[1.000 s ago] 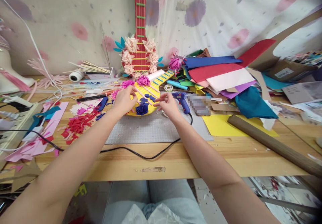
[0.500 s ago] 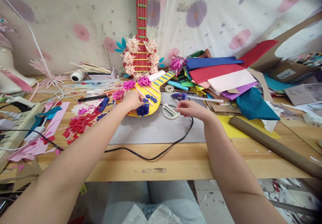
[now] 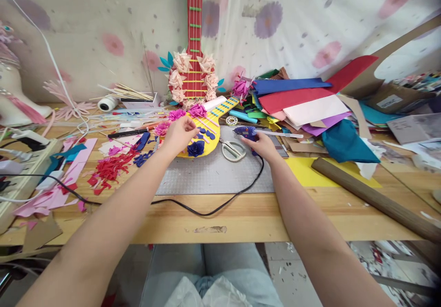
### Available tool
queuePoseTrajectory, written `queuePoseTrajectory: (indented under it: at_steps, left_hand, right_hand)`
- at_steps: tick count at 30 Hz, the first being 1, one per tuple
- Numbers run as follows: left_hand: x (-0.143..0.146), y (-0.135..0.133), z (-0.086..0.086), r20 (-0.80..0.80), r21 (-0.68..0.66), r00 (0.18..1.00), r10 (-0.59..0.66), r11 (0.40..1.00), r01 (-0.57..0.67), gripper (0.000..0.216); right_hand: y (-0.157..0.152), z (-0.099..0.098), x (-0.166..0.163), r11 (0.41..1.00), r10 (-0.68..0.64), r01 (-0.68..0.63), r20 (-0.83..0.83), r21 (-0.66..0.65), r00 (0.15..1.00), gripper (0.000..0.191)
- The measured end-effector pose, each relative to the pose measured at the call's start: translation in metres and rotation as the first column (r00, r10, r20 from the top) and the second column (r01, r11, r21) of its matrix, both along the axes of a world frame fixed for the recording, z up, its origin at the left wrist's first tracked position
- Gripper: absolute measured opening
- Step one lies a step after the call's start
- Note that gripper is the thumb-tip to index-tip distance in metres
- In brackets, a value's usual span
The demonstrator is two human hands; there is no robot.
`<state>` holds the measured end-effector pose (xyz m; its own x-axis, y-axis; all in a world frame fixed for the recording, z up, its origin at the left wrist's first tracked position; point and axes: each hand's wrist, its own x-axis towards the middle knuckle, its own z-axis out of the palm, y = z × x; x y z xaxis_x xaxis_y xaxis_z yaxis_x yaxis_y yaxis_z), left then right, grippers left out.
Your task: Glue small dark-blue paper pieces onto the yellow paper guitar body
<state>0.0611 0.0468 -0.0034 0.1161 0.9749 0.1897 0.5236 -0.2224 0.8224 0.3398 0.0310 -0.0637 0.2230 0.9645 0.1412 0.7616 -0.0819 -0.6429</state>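
Observation:
A small yellow paper guitar [image 3: 212, 130] lies on the grey cutting mat [image 3: 213, 176], dressed with magenta paper flowers [image 3: 197, 110] and a dark blue flower [image 3: 195, 148]. My left hand [image 3: 179, 134] rests on its body, fingers pinched on something I cannot make out. My right hand [image 3: 262, 144] is curled round the handle of a blue glue gun [image 3: 245, 132], whose black cord [image 3: 220, 208] trails over the mat. White-handled scissors [image 3: 233, 150] lie between my hands.
A tall red paper guitar [image 3: 193, 45] with cream flowers leans on the back curtain. Stacked coloured paper [image 3: 303, 100] fills the right, beside a brown cardboard roll [image 3: 375, 199]. Red paper scraps [image 3: 110, 169], pink sheets, sticks and a power strip [image 3: 24, 169] lie left.
My right hand moved away from the yellow guitar, rightward past the scissors, and closed on the glue gun. My left hand stayed on the guitar body.

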Motion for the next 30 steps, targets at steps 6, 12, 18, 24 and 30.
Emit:
queuePoseTrajectory:
  at_steps: [6, 12, 18, 24, 30]
  left_hand:
    - [0.043, -0.047, -0.028, 0.343, -0.036, 0.939, -0.034, 0.998, 0.049, 0.022]
    - [0.088, -0.067, -0.074, 0.403, -0.157, 0.906, -0.132, 0.965, 0.211, 0.017]
    - [0.084, -0.054, -0.096, 0.516, -0.230, 0.856, 0.013, 0.965, 0.124, 0.019]
    - [0.085, -0.050, -0.096, 0.492, -0.197, 0.868, 0.072, 0.980, 0.031, 0.017]
    - [0.082, -0.046, -0.090, 0.581, -0.258, 0.794, 0.179, 0.966, -0.029, 0.017]
  right_hand:
    - [0.007, -0.014, -0.009, 0.991, -0.115, 0.115, -0.004, -0.063, 0.993, 0.045]
    - [0.000, -0.007, -0.002, 0.997, -0.073, 0.078, -0.373, -0.003, 0.925, 0.038]
    - [-0.033, 0.016, 0.013, 0.957, 0.273, -0.282, -0.540, 0.068, 0.796, 0.043]
    - [-0.056, 0.011, 0.018, 0.930, 0.304, -0.365, -0.457, -0.049, 0.836, 0.043]
    - [-0.057, 0.012, 0.009, 0.942, 0.278, -0.327, -0.373, -0.073, 0.885, 0.045]
